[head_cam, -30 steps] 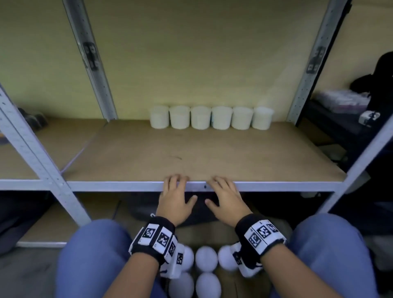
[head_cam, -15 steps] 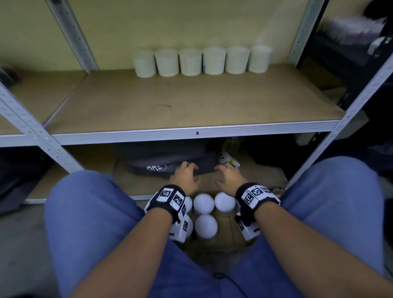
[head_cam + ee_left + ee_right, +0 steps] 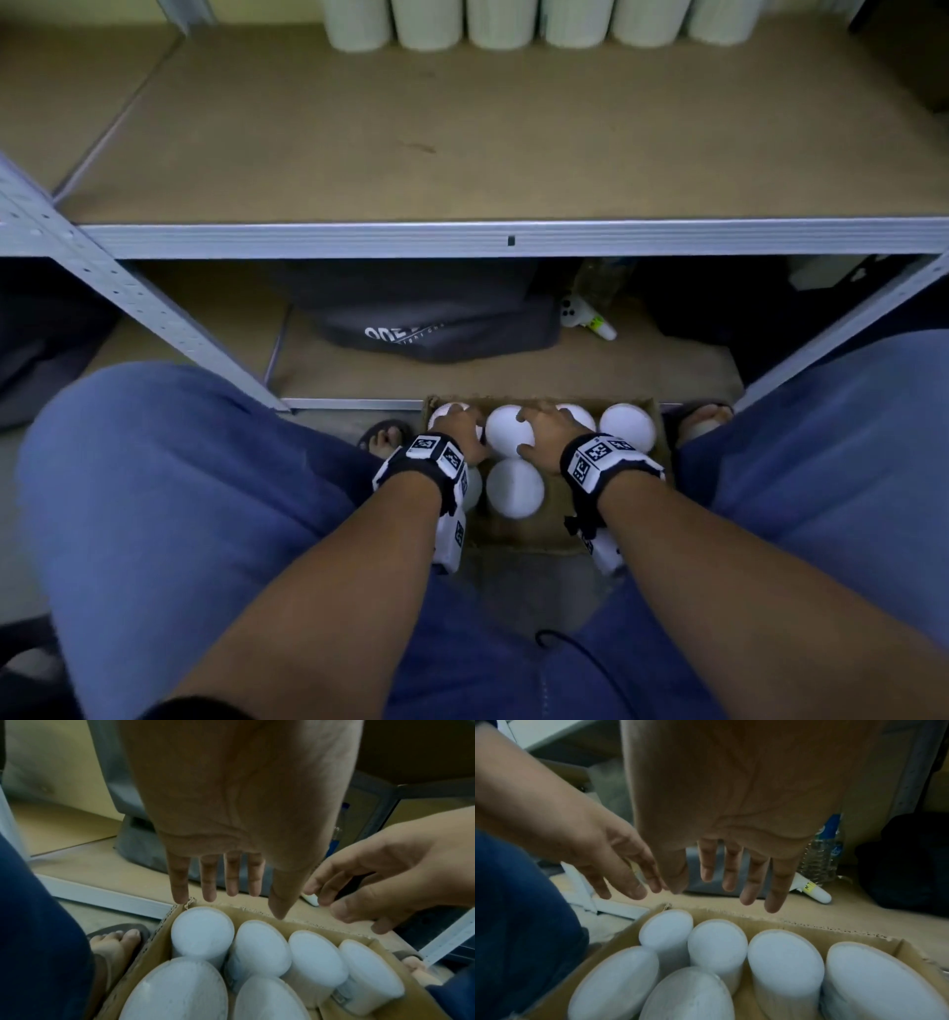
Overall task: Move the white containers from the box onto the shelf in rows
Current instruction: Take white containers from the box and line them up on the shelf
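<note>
At the left edge of the head view a grey perforated shelf post (image 3: 118, 303) runs diagonally down, and a blue-trousered left knee (image 3: 169, 488) fills the lower left. Beside it a sandalled foot (image 3: 384, 438) shows just left of the cardboard box (image 3: 660, 411), which sits on the floor between the knees, low in the centre of the frame.

The left hand (image 3: 460, 429) is over the box's left end, above the far-left white container (image 3: 203, 931). In the left wrist view its fingers (image 3: 180, 880) are straight and slightly apart, pointing down at the box's far rim; they grip nothing, and the pictures do not show clearly whether they touch the lid.

Six white containers stand upright in the box, four in the far row and two in the near row, packed touching; the middle one of the near row (image 3: 514, 487) lies plainly between the two wrists.

The right hand (image 3: 545, 431) is over the far row just right of centre, its fingers (image 3: 754, 880) extended and spread, closed on nothing.

Across the top of the head view, a row of six white containers (image 3: 506, 23) stands at the back of the wooden shelf (image 3: 462, 154). Under that shelf lie a dark bag (image 3: 426, 318) and, to its right, a clear plastic bottle (image 3: 821, 854).
</note>
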The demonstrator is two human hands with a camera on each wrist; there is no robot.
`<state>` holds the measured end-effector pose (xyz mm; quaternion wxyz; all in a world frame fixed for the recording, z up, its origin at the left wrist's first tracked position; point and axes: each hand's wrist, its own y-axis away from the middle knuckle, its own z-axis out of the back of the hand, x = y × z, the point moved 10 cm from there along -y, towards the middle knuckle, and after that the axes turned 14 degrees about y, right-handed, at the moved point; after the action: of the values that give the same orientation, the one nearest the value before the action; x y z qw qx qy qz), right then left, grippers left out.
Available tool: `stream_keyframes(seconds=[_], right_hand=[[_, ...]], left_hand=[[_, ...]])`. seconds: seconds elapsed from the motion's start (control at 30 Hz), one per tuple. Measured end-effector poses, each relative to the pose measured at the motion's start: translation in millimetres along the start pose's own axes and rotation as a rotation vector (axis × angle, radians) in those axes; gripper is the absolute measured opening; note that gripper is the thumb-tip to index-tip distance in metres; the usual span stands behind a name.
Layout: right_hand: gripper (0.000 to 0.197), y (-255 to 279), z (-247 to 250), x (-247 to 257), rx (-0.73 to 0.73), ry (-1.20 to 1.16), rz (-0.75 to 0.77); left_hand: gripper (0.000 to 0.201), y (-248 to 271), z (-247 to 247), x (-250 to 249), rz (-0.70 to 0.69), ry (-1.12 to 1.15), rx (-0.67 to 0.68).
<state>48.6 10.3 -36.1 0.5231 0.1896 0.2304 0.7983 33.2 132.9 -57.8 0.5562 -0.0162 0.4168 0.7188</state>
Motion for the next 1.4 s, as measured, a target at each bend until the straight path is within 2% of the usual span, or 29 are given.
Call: stream_keyframes(seconds=[0.23, 0.37, 0.5, 0.6, 0.73, 0.8, 0.87, 1.0, 1.2, 1.33, 1.4], right_hand=[[0.055, -24.0, -61.2, 20.7, 0.164, 0.054, 0.035], [0.058, -34.5, -80.8, 23.2, 0.193, 0.086, 0.031], [0.068, -44.1, -96.7, 28.0, 0.195, 0.078, 0.028], [0.078, -46.2, -105.0, 29.7, 0.158, 0.020, 0.001], [0.077, -41.2, -113.8, 35.5, 0.123, -0.043, -0.049], [0.074, -42.5, -105.3, 34.6, 0.044, -0.073, -0.058], [0.079, -41.5, -104.2, 36.0, 0.068, -0.056, -0.050], [0.071, -32.3, -93.5, 30.5, 0.030, -0.121, -0.088], [0.072, -22.5, -77.4, 12.5, 0.124, -0.089, -0.103], [0.076, -12.9, -57.5, 6.6, 0.169, -0.116, -0.083], [0.078, -5.2, -38.4, 5.8, 0.131, -0.111, -0.081]], left_hand=[[0.068, -19.0, -23.9, 36.3, 0.102, -0.023, 0.079], [0.068, -20.9, -39.2, 55.2, 0.162, -0.034, 0.141], [0.078, -21.2, -57.9, 69.4, 0.176, -0.047, 0.179], [0.080, -21.1, -65.1, 74.7, 0.153, -0.120, 0.108], [0.074, -18.5, -69.5, 74.4, 0.116, -0.255, 0.017], [0.073, -17.7, -69.5, 74.8, 0.122, -0.271, 0.001], [0.070, -16.2, -63.7, 70.1, 0.109, -0.285, -0.040], [0.074, -11.3, -62.8, 64.5, 0.118, -0.298, 0.013], [0.089, -2.8, -52.7, 51.0, 0.142, -0.159, 0.102], [0.089, 4.6, -34.7, 32.8, 0.118, -0.082, 0.081], [0.085, 15.2, -19.2, 18.4, 0.098, -0.073, 0.040]])
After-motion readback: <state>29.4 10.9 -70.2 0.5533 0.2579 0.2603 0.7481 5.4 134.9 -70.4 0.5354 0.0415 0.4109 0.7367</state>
